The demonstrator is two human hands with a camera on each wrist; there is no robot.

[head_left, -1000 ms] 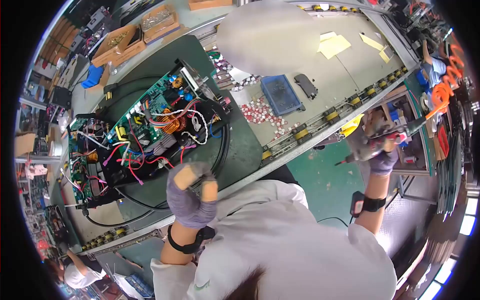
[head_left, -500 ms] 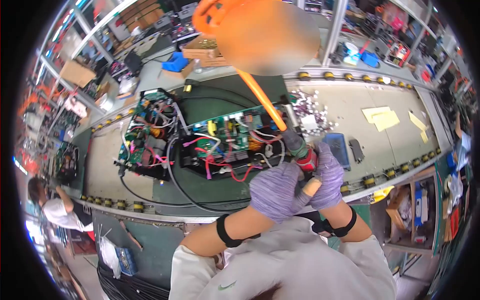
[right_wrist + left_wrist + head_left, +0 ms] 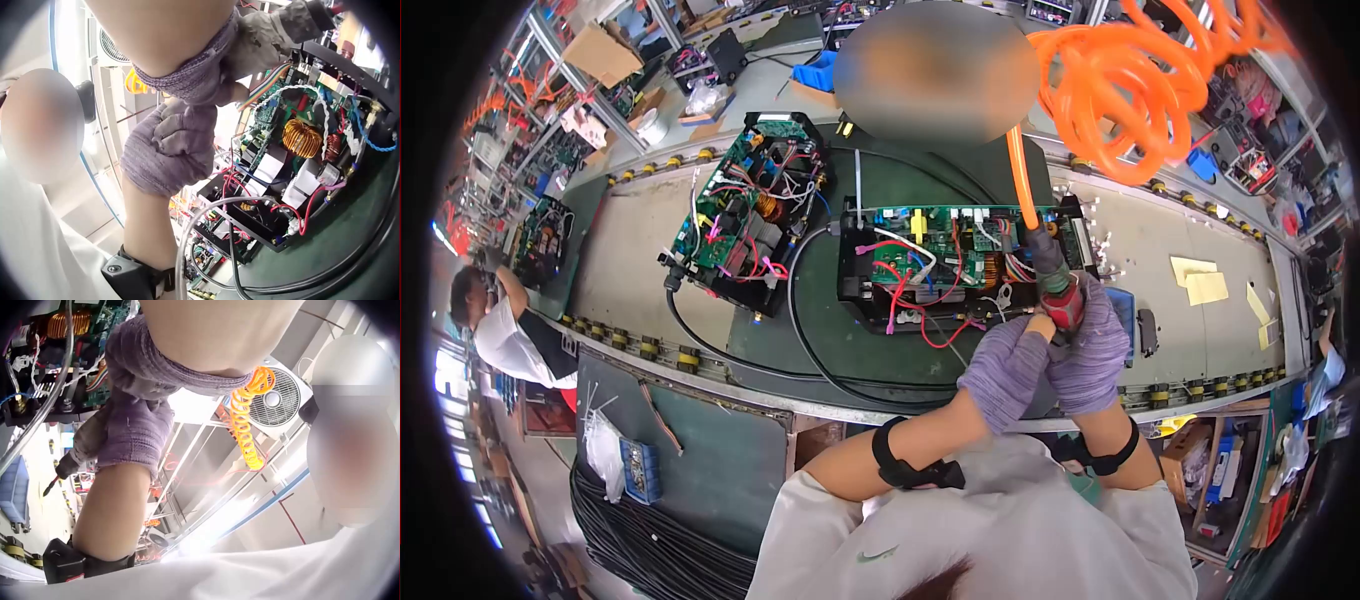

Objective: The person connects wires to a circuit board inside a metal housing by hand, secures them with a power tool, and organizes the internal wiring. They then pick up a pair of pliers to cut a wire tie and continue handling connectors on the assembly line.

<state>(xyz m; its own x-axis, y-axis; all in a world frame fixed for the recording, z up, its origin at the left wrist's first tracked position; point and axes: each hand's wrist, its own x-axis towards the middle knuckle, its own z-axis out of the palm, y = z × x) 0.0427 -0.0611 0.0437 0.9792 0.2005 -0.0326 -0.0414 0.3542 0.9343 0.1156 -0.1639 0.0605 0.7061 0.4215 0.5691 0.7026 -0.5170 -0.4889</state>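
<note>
In the head view my gloved right hand [image 3: 1092, 350] grips an air screwdriver [image 3: 1060, 306] near the right end of an open black chassis [image 3: 860, 290]. The chassis holds a green circuit board [image 3: 945, 262], a copper coil [image 3: 302, 138] and loose coloured wires. In the right wrist view, the screwdriver's grey-wrapped front part [image 3: 265, 44] reaches over the chassis end. Its dark tip [image 3: 49, 487] shows beyond the hands in the left wrist view. My gloved left hand [image 3: 1005, 375] lies against the right hand, its fingers curled; the inside of its palm is hidden.
A second open chassis [image 3: 750, 225] stands to the left, with black cables [image 3: 795, 325] looping across the green mat. Right of the hands are a blue tray [image 3: 1122, 318] and yellow sheets [image 3: 1203, 287]. An orange coiled hose [image 3: 1120, 95] hangs above. Rollers [image 3: 1160, 396] line the bench edge.
My right hand has brought the screwdriver from the far right to the chassis. The left hand has come over beside it. The head view has turned, so both chassis appear further right.
</note>
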